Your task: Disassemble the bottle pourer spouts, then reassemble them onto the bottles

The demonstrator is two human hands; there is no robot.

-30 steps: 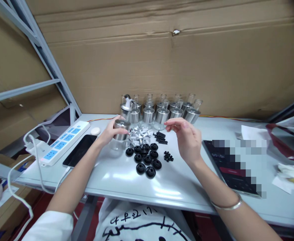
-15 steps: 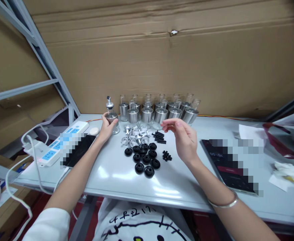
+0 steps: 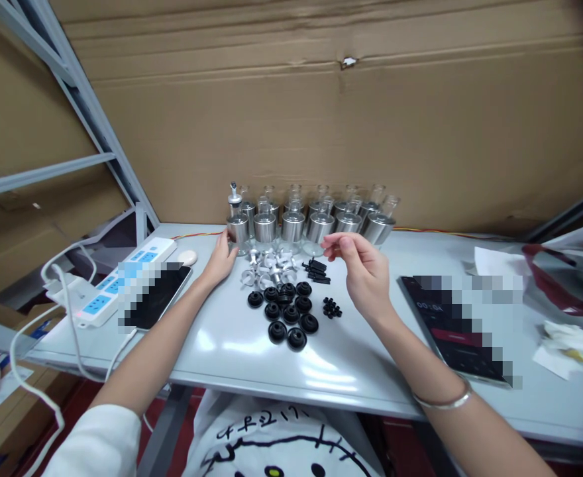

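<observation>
My left hand (image 3: 220, 260) is around the lower left side of a glass bottle with a steel sleeve (image 3: 238, 229), its thumb low at the front. This bottle stands upright at the left end of the front row and carries a silver pour spout (image 3: 234, 193). My right hand (image 3: 366, 271) hovers over the table, fingers loosely bent and thumb apart, with nothing visible in it. Below and left of it lie thin black parts (image 3: 316, 271) and tiny black caps (image 3: 332, 307). Silver-white spout pieces (image 3: 271, 268) are heaped between the hands, with black ring stoppers (image 3: 290, 314) nearer me.
Several spoutless steel-sleeved bottles (image 3: 320, 228) stand in two rows before the cardboard wall (image 3: 291, 119). At left are a power strip (image 3: 131, 281), a phone (image 3: 159, 298) and cables. A larger phone (image 3: 453, 334) and crumpled tissue (image 3: 570, 338) lie at right.
My left hand has moved the spouted bottle right and slightly back, to the end of the front row. My right hand stays almost where it was.
</observation>
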